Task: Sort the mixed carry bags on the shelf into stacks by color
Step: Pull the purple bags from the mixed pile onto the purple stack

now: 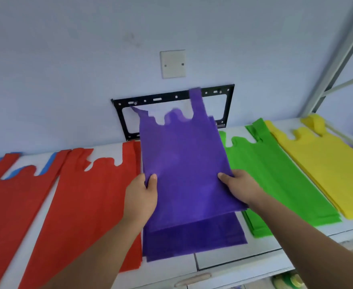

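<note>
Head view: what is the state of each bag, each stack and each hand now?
Held purple bag: lifted, gripped at both side edges.
Left hand: grips the bag's left edge.
Right hand: grips the bag's right edge.
Purple stack: flat on the shelf, under the held bag.
Red stack: flat, left of purple.
Far-left red bag: flat, lying over a blue bag.
Green stack: flat, right of purple.
Yellow stack: flat, far right.

Both arms forward — left hand [141, 197], right hand [241, 187] pinch the purple bag [184, 159].
</note>
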Tool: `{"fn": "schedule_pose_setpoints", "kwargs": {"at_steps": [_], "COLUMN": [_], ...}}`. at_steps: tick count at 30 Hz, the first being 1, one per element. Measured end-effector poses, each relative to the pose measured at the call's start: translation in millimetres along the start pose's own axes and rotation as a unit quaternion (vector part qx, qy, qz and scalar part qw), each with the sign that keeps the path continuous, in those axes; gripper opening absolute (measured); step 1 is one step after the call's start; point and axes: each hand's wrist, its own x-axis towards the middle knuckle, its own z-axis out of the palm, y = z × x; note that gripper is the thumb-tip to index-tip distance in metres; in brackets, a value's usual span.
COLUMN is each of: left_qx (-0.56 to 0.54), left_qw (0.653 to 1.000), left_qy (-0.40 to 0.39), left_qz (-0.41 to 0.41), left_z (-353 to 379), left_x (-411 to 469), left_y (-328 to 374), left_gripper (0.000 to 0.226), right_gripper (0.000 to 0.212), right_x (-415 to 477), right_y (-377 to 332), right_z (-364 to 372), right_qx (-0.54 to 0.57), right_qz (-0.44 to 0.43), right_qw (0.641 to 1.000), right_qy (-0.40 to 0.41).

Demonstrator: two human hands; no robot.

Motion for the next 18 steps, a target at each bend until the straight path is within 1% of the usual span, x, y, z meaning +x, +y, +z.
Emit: {"fn": "schedule_pose_setpoints", "kwargs": {"at_steps": [2,4,8,13,18], "left_qx": [0.035,0.07,0.099,0.059,0.04], "left_qw": [0.998,0.994,0.987,0.98,0.976], "left_qy": [-0.035,-0.053,-0.087,-0.119,-0.134], "left_qz": [-0.045,-0.061,-0.09,-0.15,-0.169], "left_z": [10.9,16.6,17.3,18.1,17.7], "left_x": [-5.6,-11.3,-8.9,-2.5,0.9], "left_y": [-19.5,-31.6,-31.0,-28.4,-30.3], "left_gripper": [0.042,0.045,0.044,0.038,0.036], "right_gripper": [0.025,0.025,0.028,0.025,0.022], "right_x": [4.0,5.7,12.9,9.2,9.6], "right_y": [19.6,33.3,40.7,32.1,26.2], "right_z": [4.0,5.7,4.4,3.5,1.2], "right_qx": [-0.011,-0.03,-0.016,-0.011,0.0], "right_qz": [0.041,0.065,0.076,0.093,0.105], "right_qw": [0.999,0.996,0.995,0.991,0.989], "right_qy": [-0.029,-0.053,-0.067,-0.096,-0.107]}}
